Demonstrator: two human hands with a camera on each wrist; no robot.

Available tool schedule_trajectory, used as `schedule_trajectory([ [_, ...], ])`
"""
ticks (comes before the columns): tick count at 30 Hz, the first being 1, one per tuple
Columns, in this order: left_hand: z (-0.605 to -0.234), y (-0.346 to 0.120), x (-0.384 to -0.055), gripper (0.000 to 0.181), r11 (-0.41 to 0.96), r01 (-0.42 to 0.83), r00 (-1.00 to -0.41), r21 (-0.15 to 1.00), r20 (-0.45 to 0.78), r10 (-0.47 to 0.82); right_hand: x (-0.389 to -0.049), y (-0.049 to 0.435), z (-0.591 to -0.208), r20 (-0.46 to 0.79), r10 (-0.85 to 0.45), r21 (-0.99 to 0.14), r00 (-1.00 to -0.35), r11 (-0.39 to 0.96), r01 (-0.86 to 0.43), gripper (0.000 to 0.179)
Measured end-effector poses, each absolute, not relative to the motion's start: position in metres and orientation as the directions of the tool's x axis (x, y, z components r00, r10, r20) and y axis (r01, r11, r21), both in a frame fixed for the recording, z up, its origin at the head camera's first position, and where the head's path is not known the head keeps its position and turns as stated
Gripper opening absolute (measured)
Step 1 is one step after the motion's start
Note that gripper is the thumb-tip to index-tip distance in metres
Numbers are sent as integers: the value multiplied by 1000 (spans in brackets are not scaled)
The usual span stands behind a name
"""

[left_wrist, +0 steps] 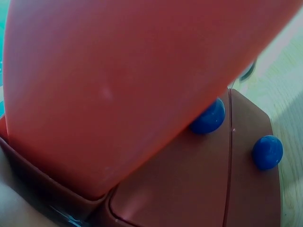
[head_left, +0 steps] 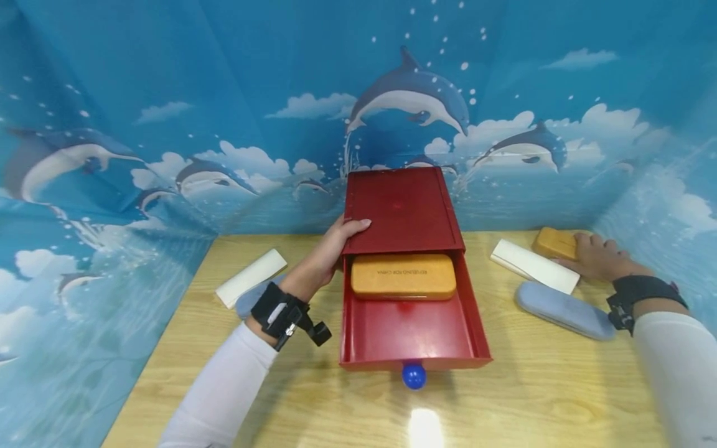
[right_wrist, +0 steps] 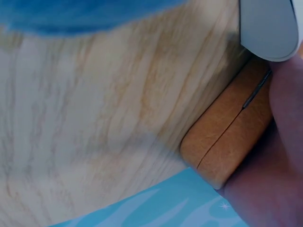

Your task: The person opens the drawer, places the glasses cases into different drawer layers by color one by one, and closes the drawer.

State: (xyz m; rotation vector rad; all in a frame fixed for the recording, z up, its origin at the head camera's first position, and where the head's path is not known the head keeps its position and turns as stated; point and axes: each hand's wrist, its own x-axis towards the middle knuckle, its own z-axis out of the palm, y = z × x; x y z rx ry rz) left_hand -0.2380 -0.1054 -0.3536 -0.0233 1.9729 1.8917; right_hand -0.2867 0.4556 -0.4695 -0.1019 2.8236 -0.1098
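A red drawer cabinet (head_left: 399,208) stands in the middle of the table, its top drawer (head_left: 411,330) pulled out. An orange glasses case (head_left: 403,276) with printed letters lies across the drawer's back part. My left hand (head_left: 330,249) holds the cabinet's left side, thumb on its top; its other fingers are mostly hidden. Far right, my right hand (head_left: 602,258) grips a second orange glasses case (head_left: 554,242). In the right wrist view, that glasses case (right_wrist: 227,127) shows its seam and hinge beside the hand (right_wrist: 265,179).
A white case (head_left: 534,266) and a blue-grey case (head_left: 564,310) lie near my right hand. On the left lie another white case (head_left: 251,278) and a partly hidden blue-grey case (head_left: 254,297). Lower drawers have blue knobs (left_wrist: 267,152). A dolphin-printed curtain (head_left: 280,93) surrounds the table.
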Motion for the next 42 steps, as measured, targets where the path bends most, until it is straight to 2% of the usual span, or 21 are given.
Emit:
schedule_trajectory([
  [16,-355,-115,-234,66,63,-291,-921,955,-298,250,-294,439,-460,-332,-83,-44,-940,996,-72,101],
  [30,-353,-114,-233,68,72,-281,-920,957,-290,262,-300,447,-475,-347,-64,-97,-936,995,-32,111],
  [36,-352,-111,-235,68,75,-276,-921,958,-286,264,-302,447,-467,-386,-108,-178,-916,983,-41,113],
  [42,-352,-106,-236,68,87,-276,-918,957,-289,273,-300,449,-454,-417,-179,-269,-891,961,-67,99],
])
